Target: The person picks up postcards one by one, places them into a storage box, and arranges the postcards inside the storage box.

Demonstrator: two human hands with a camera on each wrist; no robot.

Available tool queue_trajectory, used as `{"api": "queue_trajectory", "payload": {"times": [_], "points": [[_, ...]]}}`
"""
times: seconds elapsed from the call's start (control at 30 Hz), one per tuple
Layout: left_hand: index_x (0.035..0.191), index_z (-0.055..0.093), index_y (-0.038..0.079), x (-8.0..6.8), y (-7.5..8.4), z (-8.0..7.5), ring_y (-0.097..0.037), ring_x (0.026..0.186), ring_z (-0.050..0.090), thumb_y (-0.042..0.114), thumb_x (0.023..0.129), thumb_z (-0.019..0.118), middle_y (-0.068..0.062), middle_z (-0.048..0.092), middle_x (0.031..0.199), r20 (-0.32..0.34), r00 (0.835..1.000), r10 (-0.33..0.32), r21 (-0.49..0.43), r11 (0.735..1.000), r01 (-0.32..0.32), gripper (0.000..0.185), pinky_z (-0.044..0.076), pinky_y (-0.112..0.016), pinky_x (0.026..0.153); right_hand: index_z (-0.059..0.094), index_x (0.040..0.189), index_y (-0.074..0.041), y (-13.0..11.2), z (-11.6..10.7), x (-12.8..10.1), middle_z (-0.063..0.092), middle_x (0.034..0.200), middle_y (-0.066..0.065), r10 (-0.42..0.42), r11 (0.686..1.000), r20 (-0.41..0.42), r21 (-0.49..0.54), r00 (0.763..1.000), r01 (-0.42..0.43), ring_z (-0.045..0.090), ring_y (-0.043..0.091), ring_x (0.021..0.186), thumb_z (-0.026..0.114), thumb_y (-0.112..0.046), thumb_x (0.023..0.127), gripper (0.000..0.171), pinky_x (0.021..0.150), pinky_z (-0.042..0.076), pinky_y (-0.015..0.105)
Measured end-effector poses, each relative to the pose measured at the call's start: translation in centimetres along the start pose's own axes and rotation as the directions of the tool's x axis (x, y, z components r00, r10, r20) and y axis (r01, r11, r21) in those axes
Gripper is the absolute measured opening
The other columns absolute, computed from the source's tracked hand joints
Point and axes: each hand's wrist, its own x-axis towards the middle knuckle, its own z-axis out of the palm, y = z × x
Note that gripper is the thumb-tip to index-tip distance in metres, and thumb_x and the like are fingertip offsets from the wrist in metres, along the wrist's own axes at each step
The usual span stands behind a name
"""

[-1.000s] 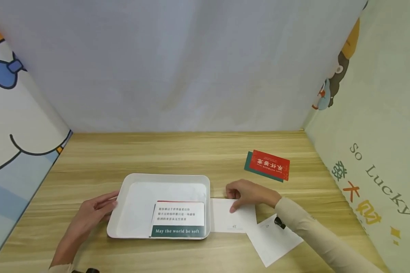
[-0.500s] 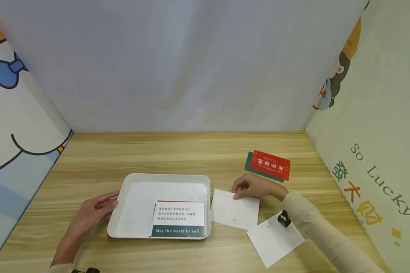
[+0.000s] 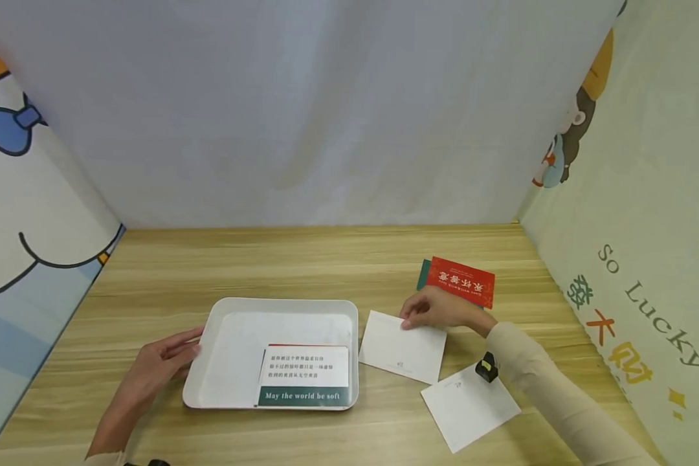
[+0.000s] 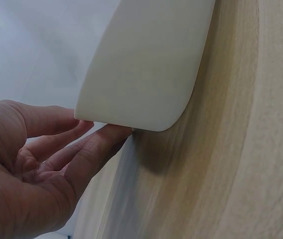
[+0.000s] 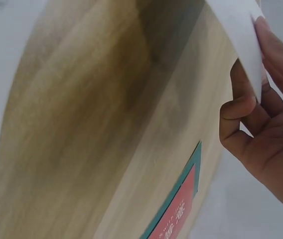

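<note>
A white tray (image 3: 221, 356) lies on the table, holding a few printed cards (image 3: 303, 372). At its left side, my left hand (image 3: 151, 369) grips the edge, thumb at the rim and other fingers lower along the end wall, as the left wrist view shows. My right hand (image 3: 437, 307) pinches the far edge of a white card (image 3: 404, 349) just right of the tray. In the right wrist view this white card (image 5: 238, 35) bends between thumb and fingers, tilted up from the wood.
Another white card (image 3: 470, 408) lies on the table below the right forearm, with a black wrist camera (image 3: 487, 367) over it. Behind the right hand, a red card (image 3: 463, 279) overlaps a green card (image 3: 424, 274). A grey backdrop (image 3: 326, 129) and printed side panels (image 3: 635, 291) surround the table.
My right hand has moved back and slightly right, pulling the white card with it. The card has lifted at its far edge and turned a little. The left hand and tray stay put.
</note>
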Motion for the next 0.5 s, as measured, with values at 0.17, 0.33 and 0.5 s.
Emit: {"api": "queue_trajectory", "payload": {"times": [0.17, 0.33, 0.5], "points": [[0.155, 0.043, -0.006, -0.1, 0.1, 0.0, 0.008, 0.096, 0.063, 0.019, 0.108, 0.061, -0.03, 0.06, 0.144, 0.0, 1.0, 0.004, 0.003, 1.0, -0.004, 0.057, 0.06, -0.026, 0.08, 0.08, 0.097, -0.005, -0.1, -0.9, -0.1, 0.073, 0.085, -0.001, -0.003, 1.0, -0.042, 0.0, 0.999, 0.003, 0.057, 0.009, 0.074, 0.078, -0.011, 0.095, 0.007, 0.067, 0.048, 0.022], [0.155, 0.043, -0.007, -0.2, 0.2, 0.1, 0.008, 0.097, 0.064, 0.02, 0.108, 0.061, -0.03, 0.059, 0.144, 0.0, 1.0, 0.009, -0.01, 1.0, -0.009, 0.057, 0.06, -0.026, 0.08, 0.079, 0.097, -0.001, -0.4, -1.9, -0.1, 0.074, 0.085, 0.005, -0.025, 1.0, -0.099, 0.004, 0.995, 0.026, 0.056, 0.009, 0.074, 0.078, -0.008, 0.094, 0.008, 0.067, 0.048, 0.022], [0.155, 0.043, -0.007, -0.2, 0.2, 0.2, 0.008, 0.097, 0.064, 0.019, 0.107, 0.062, -0.03, 0.059, 0.144, -0.003, 1.0, 0.016, -0.016, 1.0, -0.016, 0.057, 0.061, -0.026, 0.08, 0.078, 0.098, 0.0, -1.1, -3.0, -0.1, 0.075, 0.089, 0.01, -0.028, 0.999, -0.144, 0.022, 0.989, 0.032, 0.056, 0.012, 0.075, 0.077, -0.007, 0.095, 0.008, 0.066, 0.047, 0.023]]}}
